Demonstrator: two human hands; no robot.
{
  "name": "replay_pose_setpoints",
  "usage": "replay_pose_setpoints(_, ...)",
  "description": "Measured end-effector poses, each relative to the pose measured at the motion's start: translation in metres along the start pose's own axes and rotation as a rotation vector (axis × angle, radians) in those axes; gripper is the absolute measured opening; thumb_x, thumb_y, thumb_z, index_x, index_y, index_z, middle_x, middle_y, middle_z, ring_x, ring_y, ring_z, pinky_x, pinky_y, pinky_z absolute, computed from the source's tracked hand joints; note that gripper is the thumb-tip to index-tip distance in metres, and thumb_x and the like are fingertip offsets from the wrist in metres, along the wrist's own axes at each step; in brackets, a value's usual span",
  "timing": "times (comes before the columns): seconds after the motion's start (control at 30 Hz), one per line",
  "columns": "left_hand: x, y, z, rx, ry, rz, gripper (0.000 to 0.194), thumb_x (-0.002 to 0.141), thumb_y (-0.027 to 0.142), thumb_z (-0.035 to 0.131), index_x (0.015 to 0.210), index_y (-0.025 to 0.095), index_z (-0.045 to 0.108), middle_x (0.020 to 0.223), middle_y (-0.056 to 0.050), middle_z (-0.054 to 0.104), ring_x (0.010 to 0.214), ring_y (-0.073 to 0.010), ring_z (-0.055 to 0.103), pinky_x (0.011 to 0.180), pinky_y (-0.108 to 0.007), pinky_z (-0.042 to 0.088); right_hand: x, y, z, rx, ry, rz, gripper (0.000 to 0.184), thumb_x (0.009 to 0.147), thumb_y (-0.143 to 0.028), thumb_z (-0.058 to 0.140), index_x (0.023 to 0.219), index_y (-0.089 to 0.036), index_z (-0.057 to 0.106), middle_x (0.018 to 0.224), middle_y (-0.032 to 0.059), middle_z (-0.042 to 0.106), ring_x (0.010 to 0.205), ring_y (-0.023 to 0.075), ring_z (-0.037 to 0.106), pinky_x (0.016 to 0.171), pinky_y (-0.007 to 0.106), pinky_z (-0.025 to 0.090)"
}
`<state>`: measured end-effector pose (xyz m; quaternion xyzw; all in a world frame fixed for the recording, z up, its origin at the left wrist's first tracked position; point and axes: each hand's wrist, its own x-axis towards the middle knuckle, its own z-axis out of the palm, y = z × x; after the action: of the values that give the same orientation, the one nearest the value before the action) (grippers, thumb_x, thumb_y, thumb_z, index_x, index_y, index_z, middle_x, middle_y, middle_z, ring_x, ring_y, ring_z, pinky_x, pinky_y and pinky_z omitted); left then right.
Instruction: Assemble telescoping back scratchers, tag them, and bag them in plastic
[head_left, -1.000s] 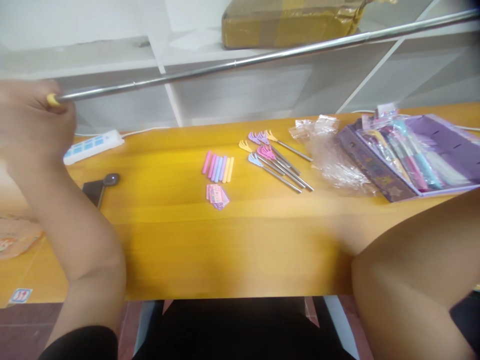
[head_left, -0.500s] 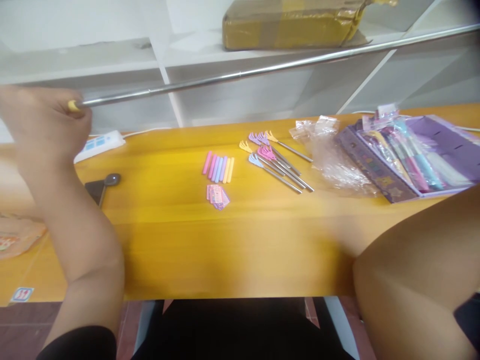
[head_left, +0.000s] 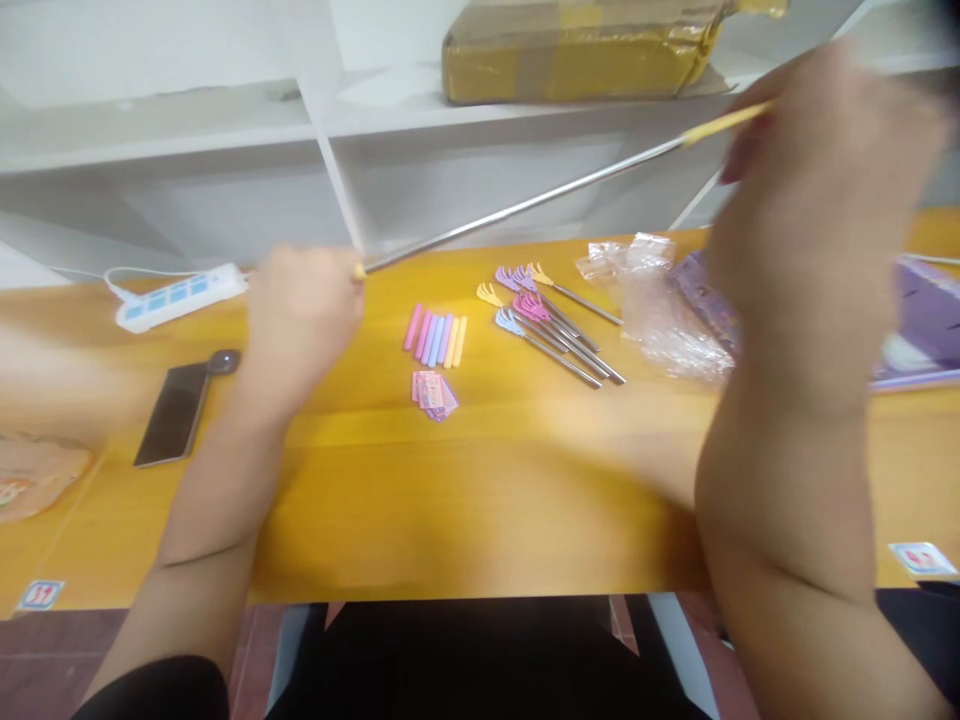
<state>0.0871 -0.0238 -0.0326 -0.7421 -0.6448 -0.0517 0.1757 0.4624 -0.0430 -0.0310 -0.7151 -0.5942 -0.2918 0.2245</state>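
Raised over the table, a telescopic back scratcher (head_left: 525, 204) with a silver rod slants up to the right. My left hand (head_left: 300, 315) is closed round its lower end, where a bit of yellow shows. My right hand (head_left: 817, 190), smeared by motion, is closed on the yellow upper end and hides its tip. Below the rod lie several back scratcher claw heads on metal rods (head_left: 566, 345), in yellow, purple, pink and blue. Left of them is a row of pink, blue, purple and yellow tubes (head_left: 435, 337), with small printed cards (head_left: 433, 393) in front.
Clear plastic bags (head_left: 660, 310) lie beside a purple box (head_left: 926, 310), partly behind my right arm. At left are a power strip (head_left: 184, 297), a phone (head_left: 174, 415) and an orange bag (head_left: 37, 475). A taped carton (head_left: 577, 55) sits on the white shelf behind.
My right hand has come into view from the right with the yellow end. My left hand has moved right and down. The visible rod between the hands is much shorter.
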Motion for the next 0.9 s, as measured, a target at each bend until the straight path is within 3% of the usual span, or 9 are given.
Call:
replay_pose_setpoints(0.07,-0.006,0.018,0.009,-0.092,-0.051,0.026,0.03,0.099,0.025,0.047,0.089,0.021,0.075,0.076,-0.01,0.067,0.079,-0.0272,0.063,0.071,-0.038,0.035,-0.008,-0.04,-0.001,0.063,-0.058,-0.114,0.04,0.108,-0.012,0.033,0.134,-0.015,0.063,0.12,0.0154,0.072,0.109,0.0266,0.069,0.083,0.036,0.043)
replay_pose_setpoints(0.17,-0.011,0.029,0.016,-0.188,-0.095,0.051,0.028,0.1,0.022,0.047,0.086,0.021,0.072,0.076,-0.01,0.065,0.083,-0.0292,0.067,0.074,-0.039,0.039,-0.03,-0.098,-0.008,0.146,-0.22,-0.199,0.039,0.108,-0.01,0.028,0.13,-0.012,0.06,0.121,0.0157,0.069,0.1,0.0238,0.065,0.081,0.032,0.041)
replay_pose_setpoints(0.3,-0.01,0.03,0.018,-0.24,-0.138,0.077,0.026,0.098,0.023,0.049,0.082,0.021,0.07,0.076,-0.011,0.064,0.088,-0.0323,0.068,0.074,-0.041,0.04,-0.055,-0.137,-0.015,0.135,-0.377,-0.34,0.044,0.104,-0.005,0.022,0.121,-0.016,0.061,0.108,0.0155,0.066,0.091,0.0226,0.06,0.078,0.033,0.042)
replay_pose_setpoints(0.5,-0.013,0.034,0.018,-0.261,-0.123,0.115,0.029,0.099,0.027,0.048,0.085,0.021,0.073,0.073,-0.011,0.064,0.089,-0.0328,0.068,0.074,-0.042,0.043,-0.068,-0.14,-0.013,0.168,-0.255,-0.355,0.036,0.102,-0.016,0.034,0.128,-0.013,0.058,0.096,0.0154,0.062,0.087,0.0246,0.06,0.076,0.035,0.044)
replay_pose_setpoints(0.63,-0.017,0.025,0.021,-0.171,-0.171,0.218,0.032,0.102,0.029,0.049,0.083,0.019,0.073,0.074,-0.014,0.065,0.088,-0.0349,0.07,0.076,-0.042,0.046,-0.076,-0.149,-0.007,0.123,-0.426,-0.408,0.034,0.104,-0.013,0.033,0.121,-0.012,0.062,0.093,0.0167,0.066,0.082,0.024,0.063,0.07,0.033,0.038)
replay_pose_setpoints(0.73,-0.012,0.008,0.022,-0.15,-0.279,0.342,0.029,0.1,0.036,0.057,0.078,0.021,0.066,0.071,-0.012,0.064,0.081,-0.033,0.069,0.074,-0.04,0.044,-0.078,-0.153,-0.001,0.161,-0.539,-0.519,0.034,0.107,-0.012,0.032,0.117,-0.013,0.064,0.091,0.0158,0.071,0.077,0.022,0.066,0.067,0.031,0.033)
replay_pose_setpoints(0.83,-0.005,-0.007,0.02,-0.232,-0.39,0.405,0.025,0.099,0.043,0.059,0.083,0.024,0.062,0.078,-0.009,0.068,0.073,-0.0272,0.066,0.069,-0.038,0.041,-0.069,-0.14,-0.003,0.197,-0.534,-0.527,0.035,0.114,-0.026,0.035,0.122,-0.012,0.067,0.1,0.0186,0.075,0.082,0.0229,0.069,0.07,0.03,0.034)
replay_pose_setpoints(0.9,-0.003,-0.013,0.017,-0.278,-0.431,0.392,0.024,0.1,0.043,0.056,0.085,0.025,0.059,0.082,-0.007,0.069,0.07,-0.0245,0.062,0.065,-0.037,0.04,-0.054,-0.118,-0.007,0.213,-0.543,-0.467,0.044,0.117,-0.043,0.039,0.126,-0.012,0.069,0.107,0.0193,0.077,0.087,0.0243,0.071,0.073,0.03,0.037)
